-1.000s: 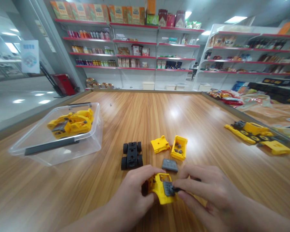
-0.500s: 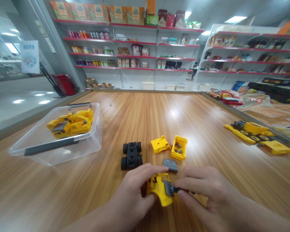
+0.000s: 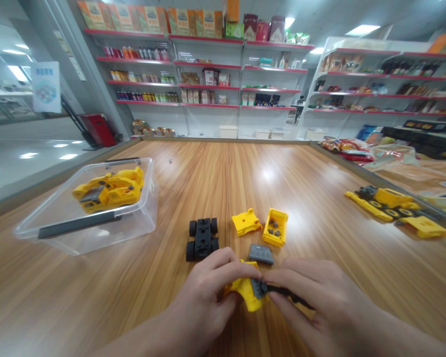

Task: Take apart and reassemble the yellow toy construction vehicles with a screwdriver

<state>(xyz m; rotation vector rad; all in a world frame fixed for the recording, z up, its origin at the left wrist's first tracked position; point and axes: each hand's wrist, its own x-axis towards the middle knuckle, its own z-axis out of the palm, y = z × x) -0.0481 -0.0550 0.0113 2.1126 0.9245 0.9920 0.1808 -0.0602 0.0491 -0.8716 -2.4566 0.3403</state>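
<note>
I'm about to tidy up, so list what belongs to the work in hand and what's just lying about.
Likely in the job:
yellow body, in the left hand
gray part, between the hands
dark rod, in the right hand
black wheeled base, gray plate, yellow plate, yellow bin

Seemingly lying about:
clear box, yellow toys inside
yellow pieces, far right

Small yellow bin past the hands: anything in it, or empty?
Not empty: several small dark pieces lie inside the yellow bin, visible through its open top. Their exact count is unclear.
</note>
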